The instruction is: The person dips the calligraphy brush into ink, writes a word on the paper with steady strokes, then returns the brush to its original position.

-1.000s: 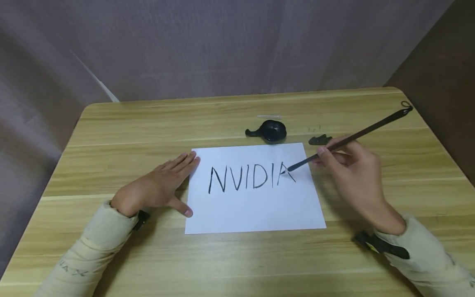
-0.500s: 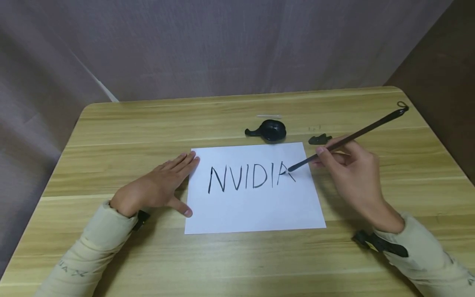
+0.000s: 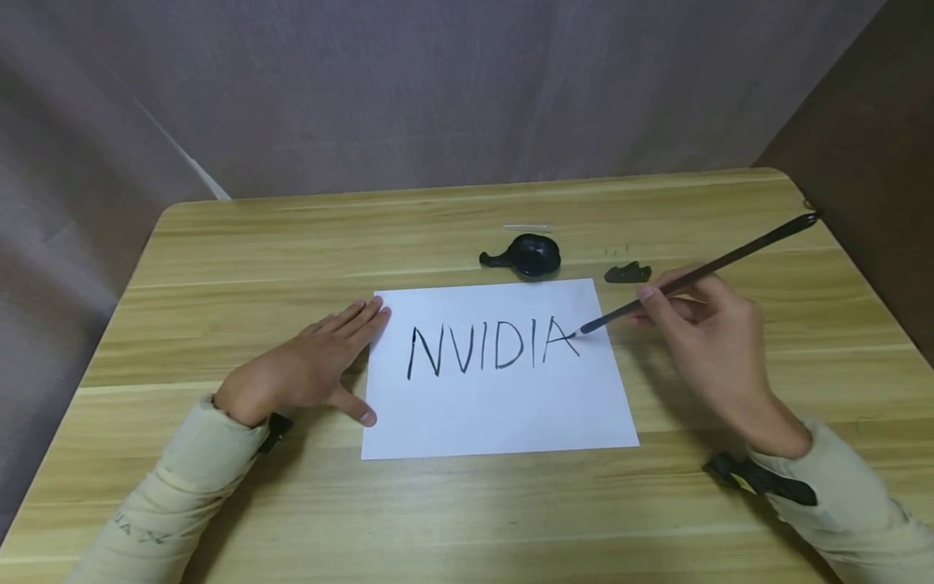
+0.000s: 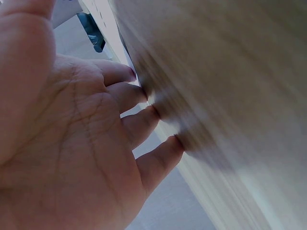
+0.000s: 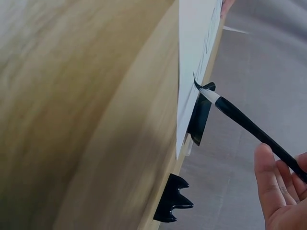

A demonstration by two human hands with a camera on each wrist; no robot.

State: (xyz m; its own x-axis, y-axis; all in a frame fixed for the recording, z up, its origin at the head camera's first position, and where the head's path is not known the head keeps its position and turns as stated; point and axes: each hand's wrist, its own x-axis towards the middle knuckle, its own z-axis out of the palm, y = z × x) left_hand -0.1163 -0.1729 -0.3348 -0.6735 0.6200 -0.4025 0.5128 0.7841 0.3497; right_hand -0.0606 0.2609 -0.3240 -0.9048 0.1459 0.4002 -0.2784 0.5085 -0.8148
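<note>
A white sheet of paper (image 3: 503, 414) lies on the table, with "NVIDIA" in black brush strokes across its upper half. My left hand (image 3: 314, 365) rests at the sheet's left edge, its fingertips and thumb on the margin and its fingers extended. My right hand (image 3: 715, 349) pinches a dark-handled writing brush (image 3: 759, 244) between thumb and fingers, slanting up to the right. The brush tip is at the right end of the last A's crossbar. In the right wrist view, the brush (image 5: 244, 121) shows pale bristles with a bent, black-inked tip.
Just behind the sheet sits a black ink dish (image 3: 535, 256) with a spout-like handle. A thin clear stick (image 3: 527, 228) lies beyond it. A dark, notched brush rest (image 3: 627, 273) stands off the sheet's upper right corner. Grey cloth (image 3: 467, 97) hangs behind the wooden table (image 3: 467, 527).
My right hand has moved slightly right with the brush, whose tip has crossed the last A, and a crossbar now shows there. My left hand has stayed in place.
</note>
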